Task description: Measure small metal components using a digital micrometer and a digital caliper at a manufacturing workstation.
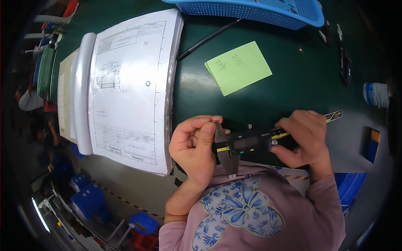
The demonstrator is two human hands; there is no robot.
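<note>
A black digital caliper [245, 144] with a small display and yellow markings lies crosswise between my hands, in front of my chest. My right hand [303, 140] is closed around its beam, with the thumb by the round silver thumb screw [274, 142]. At the other end, thumb and forefinger of my left hand [194, 144] are pinched together by the caliper's smaller jaws [219, 131]. What sits in that pinch is mostly hidden and too small to name. The larger jaws point toward my body. A small metal cylinder [250, 126] stands just beyond the caliper.
A binder of drawings [130, 92] lies open on the green table [192, 88] at left. Beyond my hands are a light green notepad [240, 69], a black pen [209, 38] and a blue basket [251, 14]. A bottle [377, 94] stands far right.
</note>
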